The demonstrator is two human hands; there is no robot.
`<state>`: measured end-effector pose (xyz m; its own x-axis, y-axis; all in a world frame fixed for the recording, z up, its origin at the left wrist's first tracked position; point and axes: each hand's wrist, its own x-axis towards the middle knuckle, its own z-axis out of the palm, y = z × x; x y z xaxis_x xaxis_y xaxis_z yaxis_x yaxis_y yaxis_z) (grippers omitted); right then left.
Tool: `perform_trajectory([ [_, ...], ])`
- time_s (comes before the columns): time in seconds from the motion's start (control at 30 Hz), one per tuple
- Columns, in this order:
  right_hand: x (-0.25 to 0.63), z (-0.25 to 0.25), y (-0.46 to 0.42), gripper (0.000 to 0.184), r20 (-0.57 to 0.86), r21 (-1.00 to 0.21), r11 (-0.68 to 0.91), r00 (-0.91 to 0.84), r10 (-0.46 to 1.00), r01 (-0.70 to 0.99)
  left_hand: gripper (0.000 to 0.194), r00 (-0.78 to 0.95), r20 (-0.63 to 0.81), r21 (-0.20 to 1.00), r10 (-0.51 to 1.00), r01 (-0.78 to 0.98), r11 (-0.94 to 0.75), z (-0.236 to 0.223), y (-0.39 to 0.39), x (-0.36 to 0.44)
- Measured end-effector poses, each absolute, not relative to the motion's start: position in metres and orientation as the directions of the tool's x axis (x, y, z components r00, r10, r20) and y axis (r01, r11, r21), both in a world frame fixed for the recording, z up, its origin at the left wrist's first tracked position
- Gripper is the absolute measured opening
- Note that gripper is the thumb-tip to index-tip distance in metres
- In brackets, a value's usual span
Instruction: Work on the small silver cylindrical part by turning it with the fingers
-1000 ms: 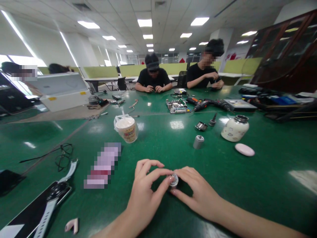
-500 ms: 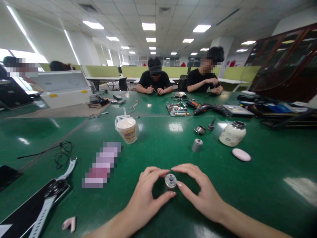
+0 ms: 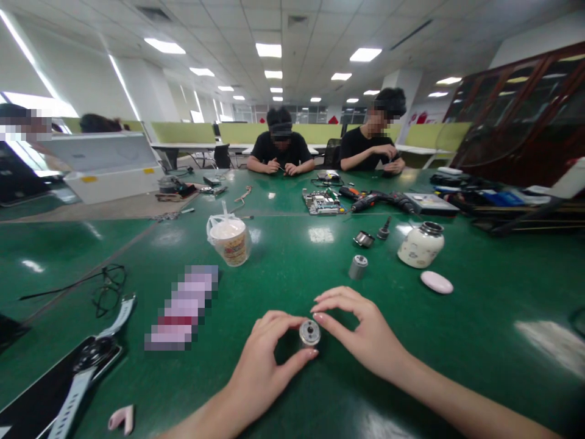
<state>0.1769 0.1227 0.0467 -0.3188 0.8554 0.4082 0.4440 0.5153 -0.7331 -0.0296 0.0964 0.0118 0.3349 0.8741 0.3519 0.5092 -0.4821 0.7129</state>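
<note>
A small round silver metal part [image 3: 309, 333] with a dark centre stands on the green table [image 3: 292, 396], close to me. My left hand [image 3: 267, 372] pinches it between thumb and forefinger from the left. My right hand [image 3: 365, 335] curls over it from the right, with a fingertip touching its top edge. Farther out on the table lie a small grey cylinder [image 3: 358, 267], a shiny metal cap [image 3: 364, 239] and a dark knob-like part [image 3: 383, 230].
A white jar [image 3: 420, 245] and a pink oval lid [image 3: 436, 281] sit at right. At left are a wrapped paper cup [image 3: 228, 239], glasses [image 3: 107, 286], a watch [image 3: 91, 360] and a pink earbud [image 3: 121, 419]. Two people work across the table near a circuit board [image 3: 322, 201] and drill [image 3: 379, 199].
The metal part now faces up and shows plainly between my fingers. My right hand has lifted its fingers off it and shifted slightly up and right; the view has tilted a little.
</note>
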Motion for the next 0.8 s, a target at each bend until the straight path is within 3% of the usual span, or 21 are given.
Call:
perform_trajectory([
  [0.17, 0.205, 0.022, 0.155, 0.010, 0.415, -0.584, 0.465, -0.247, 0.875, 0.665, 0.030, 0.338, 0.335, 0.719, 0.879, 0.512, -0.471, 0.012, 0.096, -0.031],
  [0.27, 0.217, 0.006, 0.165, 0.010, 0.412, -0.549, 0.453, -0.244, 0.878, 0.702, 0.031, 0.335, 0.333, 0.725, 0.881, 0.506, -0.467, 0.011, 0.096, -0.032],
  [0.47, 0.218, -0.002, 0.164, 0.028, 0.419, -0.561, 0.482, -0.271, 0.867, 0.673, 0.034, 0.352, 0.349, 0.718, 0.869, 0.495, -0.489, 0.008, 0.097, -0.033],
  [0.7, 0.206, 0.010, 0.153, 0.015, 0.429, -0.614, 0.496, -0.267, 0.863, 0.614, 0.034, 0.366, 0.339, 0.703, 0.867, 0.513, -0.492, 0.010, 0.096, -0.033],
  [0.8, 0.193, 0.024, 0.136, 0.011, 0.458, -0.687, 0.530, -0.269, 0.847, 0.497, 0.035, 0.373, 0.339, 0.695, 0.864, 0.519, -0.497, 0.012, 0.095, -0.033],
])
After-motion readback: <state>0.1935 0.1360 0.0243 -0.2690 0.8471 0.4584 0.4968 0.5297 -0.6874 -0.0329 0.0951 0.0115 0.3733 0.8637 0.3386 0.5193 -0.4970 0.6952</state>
